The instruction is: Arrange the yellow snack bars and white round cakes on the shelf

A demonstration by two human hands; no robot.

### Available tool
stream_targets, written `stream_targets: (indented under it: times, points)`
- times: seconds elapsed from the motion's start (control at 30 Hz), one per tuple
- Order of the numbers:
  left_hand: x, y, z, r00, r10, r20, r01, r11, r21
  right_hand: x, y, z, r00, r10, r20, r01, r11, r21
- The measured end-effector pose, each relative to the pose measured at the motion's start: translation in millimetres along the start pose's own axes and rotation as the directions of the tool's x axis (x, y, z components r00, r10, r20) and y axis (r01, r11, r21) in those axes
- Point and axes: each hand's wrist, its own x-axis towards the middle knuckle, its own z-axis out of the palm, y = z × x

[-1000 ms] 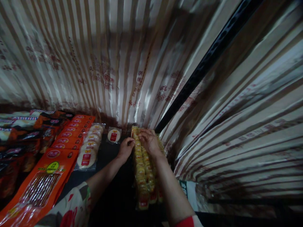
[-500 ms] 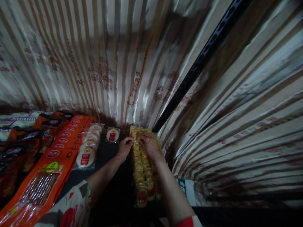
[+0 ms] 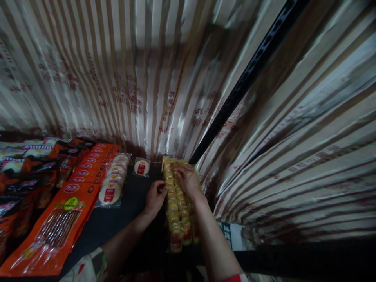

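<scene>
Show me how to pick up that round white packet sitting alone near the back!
Probably pinch the round white packet by its near edge, coming from the front. Its clear wrapper sticks out past the round part, giving fingers an edge; dark shelf lies in front, while the striped sheet hangs close behind.

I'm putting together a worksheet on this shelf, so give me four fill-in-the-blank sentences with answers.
1. The hand nearer the orange packets is the person's ____ hand.
2. The small wrapped packets at the right hand are ____ in colour.
3. On the lone round white packet, the rectangular label is ____.
4. The slanting post is ____.

Missing words: left; yellow; red; black.
</scene>
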Motion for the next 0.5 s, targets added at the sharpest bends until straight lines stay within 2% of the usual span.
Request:
stream_targets:
  times: [0.2,0.3,0.4,0.43,0.5]
  points:
    - [9,-12,7.1,0.999,0.039,-0.002,-0.039,0.998,-0.046,-15,-6,-4,0.992,0.011,0.128,-0.012,1.000,0.008]
    - [15,-12,9.3,0.999,0.031,0.024,-0.030,0.999,-0.043,-15,-4,2,0.991,0.040,0.126,-0.037,0.999,-0.030]
    - [9,9,0.9,0.999,0.035,0.001,-0.035,0.999,0.031,-14,-1,7,0.994,0.043,0.105,-0.036,0.997,-0.061]
    - [2,22,-5.3,0.996,0.070,-0.063,-0.066,0.995,0.072,-14,-1,8,0.995,0.033,0.098,-0.026,0.997,-0.069]
    - [-20,55,-22.1,0.961,0.210,-0.178,-0.196,0.976,0.094,-15,-1,9,0.997,0.011,0.082,-0.005,0.997,-0.077]
